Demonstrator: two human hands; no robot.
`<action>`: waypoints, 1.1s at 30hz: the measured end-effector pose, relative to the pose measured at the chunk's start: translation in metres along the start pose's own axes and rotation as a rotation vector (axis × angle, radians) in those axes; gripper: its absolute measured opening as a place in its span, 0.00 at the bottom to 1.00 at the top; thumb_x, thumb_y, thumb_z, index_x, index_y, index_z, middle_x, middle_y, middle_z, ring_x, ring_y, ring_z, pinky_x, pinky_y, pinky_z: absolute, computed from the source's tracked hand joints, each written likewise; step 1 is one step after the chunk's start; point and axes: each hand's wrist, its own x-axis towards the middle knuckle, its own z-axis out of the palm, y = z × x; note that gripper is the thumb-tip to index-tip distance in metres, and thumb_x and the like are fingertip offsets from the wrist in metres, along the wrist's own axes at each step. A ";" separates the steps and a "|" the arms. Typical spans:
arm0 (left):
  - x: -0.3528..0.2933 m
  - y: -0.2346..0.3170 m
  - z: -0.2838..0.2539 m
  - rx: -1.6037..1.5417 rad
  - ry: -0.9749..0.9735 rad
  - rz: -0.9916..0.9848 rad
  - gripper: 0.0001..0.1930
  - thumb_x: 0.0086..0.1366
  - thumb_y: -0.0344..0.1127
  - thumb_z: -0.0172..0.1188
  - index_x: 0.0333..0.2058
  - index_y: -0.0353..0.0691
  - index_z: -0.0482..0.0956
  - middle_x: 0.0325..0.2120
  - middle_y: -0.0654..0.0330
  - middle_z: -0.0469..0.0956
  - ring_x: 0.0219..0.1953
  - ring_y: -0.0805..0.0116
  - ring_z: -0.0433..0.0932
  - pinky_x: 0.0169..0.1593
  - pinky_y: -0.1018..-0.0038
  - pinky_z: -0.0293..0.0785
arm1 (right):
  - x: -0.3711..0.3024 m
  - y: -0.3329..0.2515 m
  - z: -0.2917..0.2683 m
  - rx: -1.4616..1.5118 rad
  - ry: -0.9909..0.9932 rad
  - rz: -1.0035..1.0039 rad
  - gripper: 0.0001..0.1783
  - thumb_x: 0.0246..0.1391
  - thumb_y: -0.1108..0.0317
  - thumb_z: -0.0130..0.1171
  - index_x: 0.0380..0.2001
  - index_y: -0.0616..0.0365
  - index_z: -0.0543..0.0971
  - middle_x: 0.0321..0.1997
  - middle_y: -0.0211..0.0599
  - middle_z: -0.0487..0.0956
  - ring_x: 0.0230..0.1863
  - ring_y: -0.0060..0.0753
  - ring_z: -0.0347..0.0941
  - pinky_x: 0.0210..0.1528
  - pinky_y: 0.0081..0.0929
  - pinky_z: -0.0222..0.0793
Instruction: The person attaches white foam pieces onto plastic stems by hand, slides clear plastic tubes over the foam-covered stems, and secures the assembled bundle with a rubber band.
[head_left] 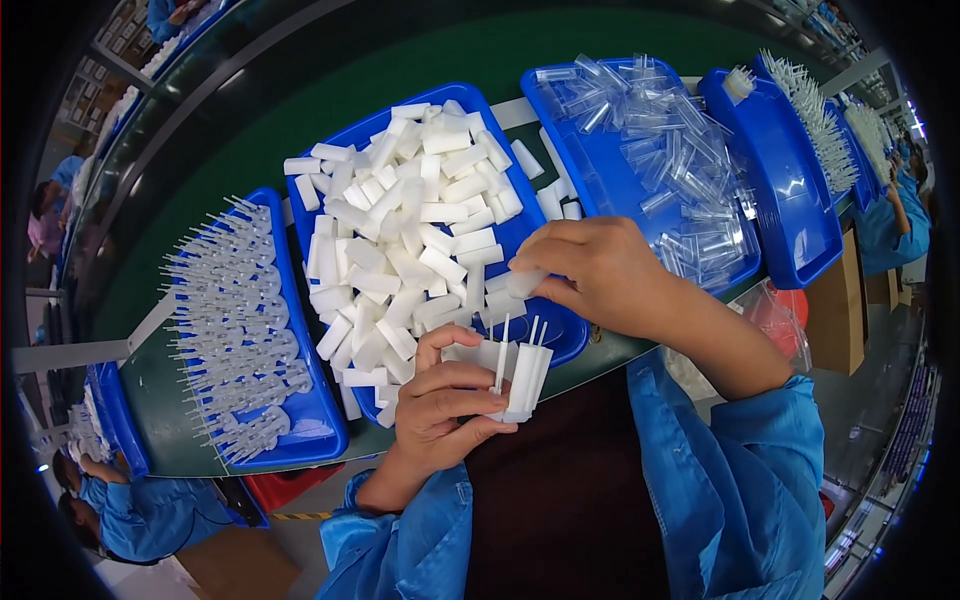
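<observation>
My left hand (440, 410) is closed around a white plastic part with thin upright prongs (518, 412). White foam pieces (533, 370) stand on some of its prongs, while other prong tips stick up bare. Just above it, my right hand (605, 275) pinches one white foam block (524, 284) between thumb and fingers, apart from the part. Beyond both hands, a heap of white foam blocks (410, 230) fills most of a blue tray (516, 236).
At left, a blue tray (318, 442) holds several white pronged parts. Clear plastic tubes (680, 160) lie in another blue tray at right. Farther right are a narrow blue tray (800, 215) and more pronged parts. Loose foam blocks lie between trays. Co-workers in blue sit at both sides.
</observation>
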 end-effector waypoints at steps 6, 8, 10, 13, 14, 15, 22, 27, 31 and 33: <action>0.003 -0.001 0.003 -0.009 -0.034 0.002 0.13 0.43 0.37 0.71 0.29 0.45 0.82 0.28 0.64 0.78 0.44 0.54 0.68 0.49 0.58 0.62 | -0.002 -0.002 -0.005 0.060 -0.052 0.023 0.10 0.38 0.64 0.65 0.28 0.51 0.80 0.30 0.29 0.79 0.27 0.34 0.76 0.26 0.27 0.70; 0.003 -0.002 0.003 -0.009 -0.033 -0.002 0.13 0.43 0.38 0.71 0.30 0.45 0.82 0.28 0.64 0.78 0.44 0.55 0.68 0.49 0.57 0.62 | -0.003 -0.001 -0.005 0.082 -0.051 0.024 0.10 0.39 0.64 0.65 0.28 0.51 0.80 0.30 0.30 0.79 0.27 0.34 0.76 0.25 0.27 0.70; 0.002 -0.004 0.003 -0.032 -0.025 -0.016 0.13 0.43 0.37 0.71 0.30 0.45 0.82 0.28 0.65 0.78 0.44 0.55 0.68 0.50 0.57 0.62 | -0.004 -0.001 -0.004 0.101 -0.049 0.024 0.11 0.39 0.64 0.65 0.29 0.52 0.80 0.30 0.30 0.79 0.27 0.34 0.76 0.25 0.27 0.70; 0.003 -0.004 0.004 -0.030 -0.022 -0.017 0.13 0.43 0.37 0.71 0.30 0.45 0.82 0.28 0.65 0.78 0.44 0.55 0.68 0.50 0.57 0.61 | -0.005 0.001 -0.004 0.136 -0.050 0.004 0.11 0.39 0.66 0.65 0.30 0.52 0.81 0.31 0.32 0.79 0.28 0.35 0.77 0.26 0.27 0.71; 0.003 -0.004 0.004 -0.030 -0.022 -0.015 0.13 0.43 0.37 0.71 0.30 0.45 0.82 0.28 0.65 0.78 0.44 0.55 0.68 0.50 0.57 0.61 | -0.006 0.001 -0.004 0.139 -0.040 -0.021 0.12 0.38 0.69 0.65 0.31 0.54 0.80 0.33 0.34 0.80 0.30 0.34 0.78 0.28 0.25 0.73; 0.003 -0.004 0.004 -0.028 -0.031 -0.016 0.12 0.44 0.37 0.71 0.30 0.45 0.82 0.28 0.65 0.78 0.44 0.55 0.68 0.50 0.58 0.61 | -0.006 0.001 -0.005 0.143 -0.029 -0.046 0.14 0.36 0.73 0.66 0.32 0.55 0.80 0.34 0.35 0.80 0.32 0.33 0.78 0.30 0.23 0.75; 0.005 -0.004 0.004 -0.022 -0.076 0.004 0.12 0.44 0.36 0.70 0.30 0.45 0.82 0.28 0.65 0.78 0.44 0.57 0.68 0.51 0.58 0.61 | -0.009 -0.003 -0.007 0.084 0.020 -0.088 0.15 0.36 0.76 0.65 0.33 0.55 0.80 0.38 0.34 0.80 0.34 0.32 0.78 0.32 0.23 0.75; 0.005 -0.003 0.005 -0.045 -0.081 0.008 0.12 0.44 0.36 0.70 0.30 0.44 0.82 0.28 0.65 0.78 0.44 0.57 0.69 0.50 0.58 0.61 | -0.012 -0.005 -0.006 -0.013 0.073 -0.162 0.14 0.36 0.74 0.64 0.32 0.55 0.80 0.38 0.31 0.80 0.32 0.29 0.78 0.31 0.23 0.75; 0.005 -0.002 0.004 -0.072 -0.070 -0.002 0.13 0.43 0.36 0.71 0.30 0.44 0.82 0.27 0.65 0.79 0.43 0.57 0.69 0.50 0.58 0.61 | -0.012 -0.005 -0.009 -0.011 0.059 -0.163 0.11 0.36 0.73 0.64 0.30 0.55 0.80 0.37 0.31 0.80 0.31 0.28 0.78 0.30 0.23 0.75; 0.005 -0.002 0.003 -0.070 -0.071 0.000 0.12 0.43 0.36 0.71 0.30 0.44 0.82 0.27 0.65 0.79 0.43 0.57 0.69 0.50 0.58 0.61 | -0.012 -0.005 -0.010 0.019 0.023 -0.182 0.11 0.36 0.72 0.65 0.29 0.55 0.79 0.36 0.31 0.80 0.31 0.29 0.78 0.30 0.23 0.74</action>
